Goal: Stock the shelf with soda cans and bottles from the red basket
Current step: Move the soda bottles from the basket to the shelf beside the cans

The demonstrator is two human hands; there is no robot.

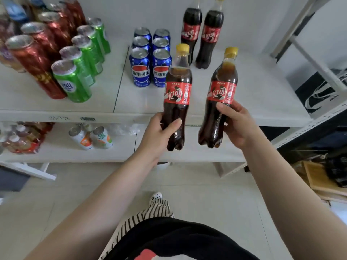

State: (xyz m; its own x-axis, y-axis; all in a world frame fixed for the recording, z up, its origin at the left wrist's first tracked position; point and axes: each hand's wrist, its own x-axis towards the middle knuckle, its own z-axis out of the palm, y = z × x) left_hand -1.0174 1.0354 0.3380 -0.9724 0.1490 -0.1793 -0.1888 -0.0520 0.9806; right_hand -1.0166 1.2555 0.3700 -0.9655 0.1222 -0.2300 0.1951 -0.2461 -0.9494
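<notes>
My left hand (pixel 159 133) grips the lower part of a cola bottle (pixel 177 85) with a yellow cap and red label, held upright in front of the white shelf (pixel 259 94). My right hand (pixel 237 124) holds a second, matching cola bottle (pixel 222 85), tilted slightly to the right. Both bottles hover at the shelf's front edge, apart from each other. Two more cola bottles (pixel 201 36) stand at the back of the shelf. Several blue cans (pixel 150 57) stand in two rows left of them. The red basket is out of sight.
Green cans (pixel 82 64) and red cans (pixel 37 55) fill the shelf's left section. The lower shelf holds two orange-and-white cans (pixel 92 136) and wrapped bottles (pixel 20 137). A metal upright (pixel 304 47) stands to the right, cardboard (pixel 323 179) lies on the floor.
</notes>
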